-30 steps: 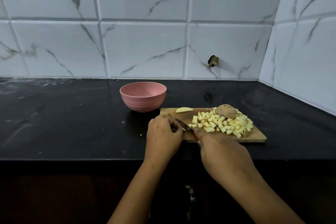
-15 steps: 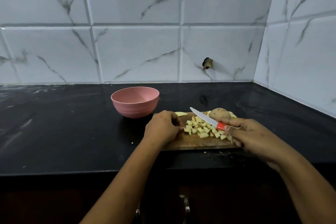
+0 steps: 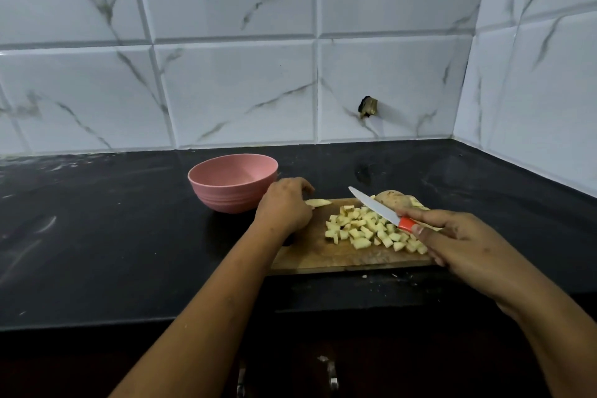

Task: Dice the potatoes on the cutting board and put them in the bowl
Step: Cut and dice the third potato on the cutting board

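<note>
Marble tiles back your black bench [image 3: 97,236], where the cutting board [image 3: 323,257] lies near the front edge. Diced potatoes [image 3: 365,229] and a whole potato [image 3: 392,199] sit on its right half. A potato slice [image 3: 319,202] lies at its far left corner, near the pink bowl [image 3: 232,197]. Your right hand [image 3: 458,239] grips the knife [image 3: 374,206], blade angled over the dice. Your left hand [image 3: 284,207] curls its fingers [image 3: 302,184] at the slice; whether they hold it cannot be told.

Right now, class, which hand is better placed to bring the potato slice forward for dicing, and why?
Left. The left hand sits right beside the potato slice at the far left of the cutting board; the right hand grips the knife above the diced potato.
</note>
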`<state>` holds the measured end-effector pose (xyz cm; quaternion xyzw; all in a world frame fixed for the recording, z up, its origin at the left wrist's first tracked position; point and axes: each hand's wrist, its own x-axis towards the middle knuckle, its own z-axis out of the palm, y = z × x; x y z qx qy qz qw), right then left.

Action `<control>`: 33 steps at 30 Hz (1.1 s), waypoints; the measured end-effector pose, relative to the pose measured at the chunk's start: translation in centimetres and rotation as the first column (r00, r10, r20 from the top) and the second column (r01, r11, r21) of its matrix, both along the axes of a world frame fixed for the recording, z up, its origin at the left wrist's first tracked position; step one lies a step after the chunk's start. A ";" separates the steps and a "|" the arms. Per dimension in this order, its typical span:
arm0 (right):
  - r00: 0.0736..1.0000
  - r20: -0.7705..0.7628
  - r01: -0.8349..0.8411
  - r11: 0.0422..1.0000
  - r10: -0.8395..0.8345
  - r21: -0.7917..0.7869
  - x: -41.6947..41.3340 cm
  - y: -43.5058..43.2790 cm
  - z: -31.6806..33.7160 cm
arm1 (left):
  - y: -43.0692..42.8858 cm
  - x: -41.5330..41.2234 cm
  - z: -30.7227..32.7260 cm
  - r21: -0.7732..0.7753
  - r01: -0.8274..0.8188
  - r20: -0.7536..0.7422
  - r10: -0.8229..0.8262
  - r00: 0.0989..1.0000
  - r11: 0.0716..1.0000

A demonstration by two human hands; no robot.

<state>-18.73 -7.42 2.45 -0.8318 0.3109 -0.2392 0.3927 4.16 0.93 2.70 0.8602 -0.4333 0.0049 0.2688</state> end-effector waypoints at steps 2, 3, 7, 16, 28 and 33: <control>1.000 0.008 0.000 1.000 0.000 -0.019 0.0 0.4 0.1 | -0.5 0.1 -0.2 0.092 0.038 -0.031 -0.036 0.999 0.995; 1.000 0.011 -0.010 1.000 0.011 -0.021 0.0 0.7 0.1 | -0.6 0.2 -0.3 0.112 0.052 -0.042 -0.048 0.998 0.992; 0.999 0.011 -0.045 0.998 0.045 -0.032 -0.2 2.0 0.4 | -0.4 0.4 -0.5 0.030 0.054 -0.031 -0.053 0.998 0.998; 0.966 -0.256 -0.116 0.943 0.034 -0.313 1.4 5.2 -0.2 | 1.4 0.3 -0.7 -0.113 -0.038 -0.094 0.027 0.995 0.993; 0.978 -0.168 0.057 0.931 -0.125 -0.360 2.7 3.3 -0.2 | 2.5 -1.9 -0.4 -0.207 -0.117 -0.336 0.041 0.941 0.971; 0.973 -0.165 0.062 0.874 -0.160 -0.483 2.4 6.4 0.2 | 2.4 -2.4 -1.0 -0.208 -0.152 -0.249 0.098 0.963 0.966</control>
